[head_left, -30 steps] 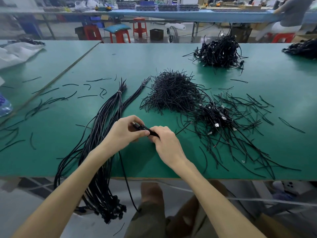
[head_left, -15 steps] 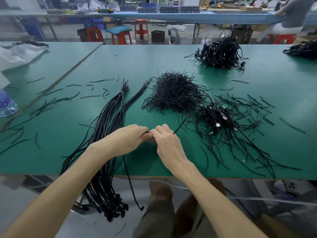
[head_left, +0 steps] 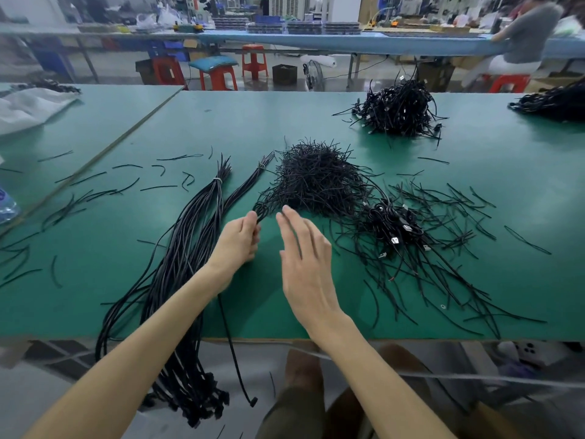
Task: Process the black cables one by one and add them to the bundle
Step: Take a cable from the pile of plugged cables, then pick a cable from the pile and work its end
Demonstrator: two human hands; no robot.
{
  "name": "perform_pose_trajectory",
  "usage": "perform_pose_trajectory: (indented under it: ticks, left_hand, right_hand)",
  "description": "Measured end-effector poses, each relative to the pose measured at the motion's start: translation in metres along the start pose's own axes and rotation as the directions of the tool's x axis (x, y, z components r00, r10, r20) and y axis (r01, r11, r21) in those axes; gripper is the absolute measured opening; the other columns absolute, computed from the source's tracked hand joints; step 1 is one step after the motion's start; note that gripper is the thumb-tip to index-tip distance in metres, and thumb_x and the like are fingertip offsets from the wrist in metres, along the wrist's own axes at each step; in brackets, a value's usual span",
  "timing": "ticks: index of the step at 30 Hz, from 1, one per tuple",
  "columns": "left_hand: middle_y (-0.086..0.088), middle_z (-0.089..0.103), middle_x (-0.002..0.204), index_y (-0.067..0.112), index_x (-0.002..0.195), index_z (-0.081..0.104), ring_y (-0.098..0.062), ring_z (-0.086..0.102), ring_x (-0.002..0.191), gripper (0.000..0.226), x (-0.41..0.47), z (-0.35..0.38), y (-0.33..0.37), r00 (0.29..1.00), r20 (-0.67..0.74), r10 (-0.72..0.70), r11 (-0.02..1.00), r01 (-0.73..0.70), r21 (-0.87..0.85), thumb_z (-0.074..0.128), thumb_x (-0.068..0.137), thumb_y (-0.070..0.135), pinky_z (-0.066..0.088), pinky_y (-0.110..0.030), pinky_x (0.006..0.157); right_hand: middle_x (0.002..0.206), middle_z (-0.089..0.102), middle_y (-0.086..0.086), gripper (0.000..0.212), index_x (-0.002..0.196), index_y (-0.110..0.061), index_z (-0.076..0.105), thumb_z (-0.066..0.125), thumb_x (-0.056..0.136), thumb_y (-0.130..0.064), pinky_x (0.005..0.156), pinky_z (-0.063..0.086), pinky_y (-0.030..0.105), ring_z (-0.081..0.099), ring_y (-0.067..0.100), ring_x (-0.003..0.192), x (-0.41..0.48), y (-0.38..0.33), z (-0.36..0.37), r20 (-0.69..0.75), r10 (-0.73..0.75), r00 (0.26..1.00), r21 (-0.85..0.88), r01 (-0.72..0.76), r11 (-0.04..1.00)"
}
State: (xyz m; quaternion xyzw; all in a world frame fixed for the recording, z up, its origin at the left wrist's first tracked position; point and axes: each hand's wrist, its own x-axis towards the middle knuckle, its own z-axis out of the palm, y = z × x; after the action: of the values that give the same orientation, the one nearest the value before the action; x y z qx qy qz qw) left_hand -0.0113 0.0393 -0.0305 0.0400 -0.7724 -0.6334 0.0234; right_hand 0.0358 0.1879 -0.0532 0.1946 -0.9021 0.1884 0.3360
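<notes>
Tied bundle of long black cables (head_left: pixel 190 248) drapes over the near edge of the green table (head_left: pixel 316 115). Just right of that bundle, the left hand (head_left: pixel 237 243) curls its fingers round one thin black cable (head_left: pixel 234 362), which dangles off the edge. Further right, the right hand (head_left: pixel 304 264) hovers with fingers straight and loosely spread, holding nothing.

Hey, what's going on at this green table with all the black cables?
A person is working through black cables at the green table. The left hand grips a single black cable whose plug end hangs over the near edge. The right hand hovers open beside it, pointing toward the heap of short black strands. The tied bundle lies to the left, draped off the table.
</notes>
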Motion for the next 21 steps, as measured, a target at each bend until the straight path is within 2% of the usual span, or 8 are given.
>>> perform_pose_trajectory:
  ticks: [2,4,6,8,10,14,18,21]
  left_hand:
    - [0.013,0.034,0.054,0.018,0.078,0.044,-0.008,0.028,0.048,0.038,0.006,0.006,0.0,0.999,-0.03,-0.029,0.997,0.027,-0.065,0.037,0.111,0.035,0.026,-0.02,0.045]
    - [0.013,0.033,0.053,0.019,0.078,0.043,-0.007,0.028,0.046,0.039,0.012,0.013,0.001,0.999,-0.036,-0.02,0.996,0.017,-0.092,0.036,0.111,0.036,0.027,-0.019,0.044]
    - [0.013,0.03,0.055,0.019,0.078,0.043,-0.009,0.025,0.049,0.039,0.017,0.019,0.001,1.0,-0.017,-0.012,0.995,0.01,-0.104,0.036,0.111,0.037,0.024,-0.021,0.045]
    - [0.012,0.028,0.056,0.017,0.078,0.042,-0.011,0.022,0.051,0.039,0.02,0.024,-0.001,1.0,0.009,0.001,0.995,0.0,-0.099,0.036,0.111,0.037,0.022,-0.024,0.046]
    - [0.011,0.028,0.057,0.016,0.079,0.042,-0.012,0.022,0.052,0.04,0.021,0.026,-0.005,0.999,0.028,0.019,0.997,-0.017,-0.079,0.036,0.111,0.038,0.021,-0.025,0.047]
    - [0.012,0.028,0.057,0.014,0.08,0.043,-0.011,0.022,0.051,0.041,0.02,0.023,-0.01,0.997,0.062,0.054,0.996,-0.049,-0.079,0.037,0.111,0.04,0.021,-0.027,0.048]
    - [0.012,0.028,0.056,0.013,0.079,0.043,-0.011,0.022,0.051,0.041,0.018,0.021,-0.011,0.995,0.075,0.07,0.995,-0.064,-0.078,0.037,0.111,0.039,0.022,-0.028,0.048]
    - [0.012,0.029,0.056,0.014,0.077,0.041,-0.011,0.023,0.05,0.042,0.018,0.022,-0.01,0.994,0.079,0.077,0.996,-0.073,-0.048,0.037,0.111,0.039,0.022,-0.029,0.048]
  right_hand:
    - [0.143,0.048,0.01,0.053,0.142,-0.006,0.05,0.068,0.091,-0.005,0.101,0.041,0.037,0.046,0.025,0.128,0.001,0.001,0.0,-0.016,0.085,0.996,0.039,-0.085,0.996]
    - [0.132,0.051,0.01,0.044,0.132,-0.007,0.053,0.07,0.092,-0.013,0.092,0.041,0.038,0.048,0.028,0.118,0.005,0.005,-0.002,-0.026,0.299,0.954,0.084,-0.296,0.952]
    - [0.131,0.048,0.011,0.039,0.131,-0.008,0.05,0.066,0.095,-0.012,0.092,0.038,0.039,0.045,0.029,0.117,0.008,0.014,-0.004,0.04,0.512,0.858,0.077,-0.513,0.855]
    - [0.135,0.043,0.011,0.039,0.134,-0.011,0.044,0.053,0.097,-0.003,0.095,0.035,0.037,0.04,0.029,0.119,0.009,0.022,-0.003,0.125,0.63,0.766,-0.029,-0.632,0.774]
    - [0.135,0.04,0.011,0.046,0.137,-0.012,0.041,0.047,0.094,0.004,0.095,0.035,0.036,0.038,0.029,0.119,0.008,0.025,-0.002,0.16,0.648,0.745,-0.098,-0.641,0.761]
    - [0.135,0.038,0.011,0.048,0.136,-0.012,0.04,0.049,0.092,0.004,0.095,0.034,0.035,0.036,0.029,0.119,0.01,0.024,0.0,0.21,0.644,0.736,-0.127,-0.632,0.764]
    - [0.134,0.04,0.014,0.04,0.13,-0.009,0.044,0.049,0.093,0.005,0.098,0.038,0.036,0.039,0.031,0.12,0.015,0.036,-0.003,0.273,0.622,0.734,-0.135,-0.611,0.78]
    - [0.13,0.045,0.017,0.024,0.124,-0.006,0.048,0.049,0.1,-0.001,0.097,0.044,0.038,0.042,0.03,0.116,0.019,0.049,-0.007,0.318,0.566,0.76,-0.126,-0.558,0.82]
